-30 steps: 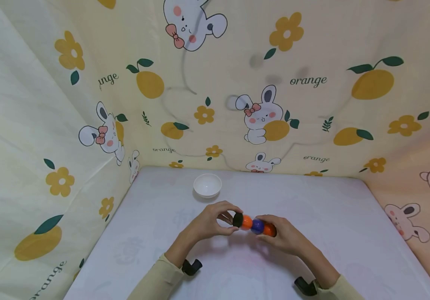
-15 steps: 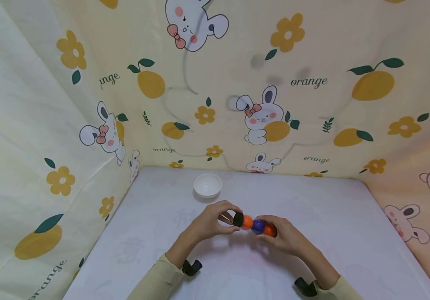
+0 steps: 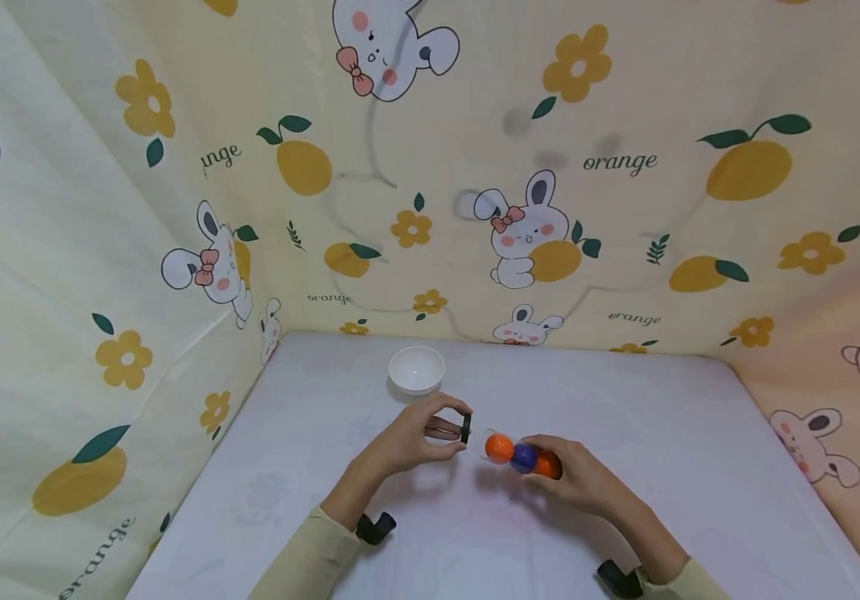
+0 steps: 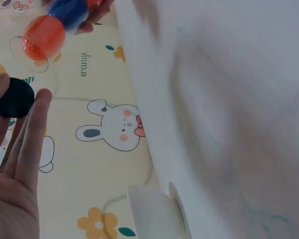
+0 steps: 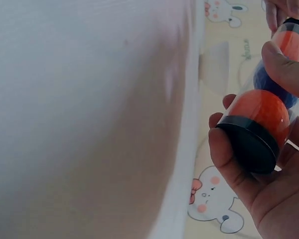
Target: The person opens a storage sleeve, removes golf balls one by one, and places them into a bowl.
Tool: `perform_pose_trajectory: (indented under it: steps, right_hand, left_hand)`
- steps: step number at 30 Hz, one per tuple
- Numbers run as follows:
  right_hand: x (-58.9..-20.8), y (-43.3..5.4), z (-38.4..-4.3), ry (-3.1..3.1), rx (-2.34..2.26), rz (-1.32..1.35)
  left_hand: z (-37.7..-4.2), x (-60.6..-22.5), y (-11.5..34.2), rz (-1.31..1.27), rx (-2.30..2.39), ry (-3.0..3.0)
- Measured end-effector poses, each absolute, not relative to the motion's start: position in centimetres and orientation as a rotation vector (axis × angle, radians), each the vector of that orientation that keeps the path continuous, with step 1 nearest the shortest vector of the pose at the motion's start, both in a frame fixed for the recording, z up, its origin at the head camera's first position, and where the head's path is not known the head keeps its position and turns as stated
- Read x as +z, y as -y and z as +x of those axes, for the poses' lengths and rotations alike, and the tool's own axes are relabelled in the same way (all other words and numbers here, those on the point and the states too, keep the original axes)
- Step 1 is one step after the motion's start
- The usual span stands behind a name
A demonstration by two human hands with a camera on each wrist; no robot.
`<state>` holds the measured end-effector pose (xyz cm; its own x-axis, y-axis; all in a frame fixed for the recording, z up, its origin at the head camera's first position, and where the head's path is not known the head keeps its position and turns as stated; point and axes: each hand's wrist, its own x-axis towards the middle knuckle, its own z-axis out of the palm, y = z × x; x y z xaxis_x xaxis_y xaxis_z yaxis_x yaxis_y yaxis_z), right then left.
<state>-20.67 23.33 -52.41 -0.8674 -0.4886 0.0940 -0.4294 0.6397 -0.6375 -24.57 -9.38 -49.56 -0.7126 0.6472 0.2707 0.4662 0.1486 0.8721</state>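
A clear plastic tube (image 3: 512,452) holds an orange ball (image 3: 499,448), a blue ball (image 3: 524,457) and a second orange ball (image 5: 259,110) in a row. My right hand (image 3: 580,475) grips its right part, fingers and thumb wrapped round it. A black cap (image 5: 249,143) closes the end nearest my right palm. Between thumb and fingertips, my left hand (image 3: 407,437) pinches a round black lid (image 4: 14,98). A small gap separates this lid from the tube's open left end in the head view. The tube is held above the table, slightly tilted.
A white bowl (image 3: 417,388) stands near the back of the white-covered table (image 3: 310,400), behind my left hand. Printed curtains (image 3: 445,275) enclose the table at the back and sides. A dark wrist mount (image 3: 376,528) sits below each wrist.
My left hand has pulled the black lid off the tube's left end and moved slightly left. My right hand and the tube have shifted a little to the right.
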Motion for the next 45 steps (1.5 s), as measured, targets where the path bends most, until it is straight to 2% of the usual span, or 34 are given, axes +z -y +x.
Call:
perform_pose_trajectory:
  steps: [6,24,37,45]
  right_hand:
    - [-52.8,-23.6,-20.5,-2.804,-1.061,-0.792]
    - [-52.8,-23.5,-20.4,-2.79,-1.135,-0.662]
    - [-52.5,-23.5,-20.3,-2.802,-1.154,-0.643]
    - [-52.4,-23.6,-20.3,-2.798,-1.178,-0.606]
  left_hand:
    - [-24.6,-49.7,9.9,1.012,1.582,-2.3]
    - [-24.8,-51.7,11.7,0.975,1.591,-2.35]
    - [-24.7,-52.2,12.8,0.863,1.397,-2.429]
    - [-24.8,-53.0,13.1,0.913,1.187,-2.499]
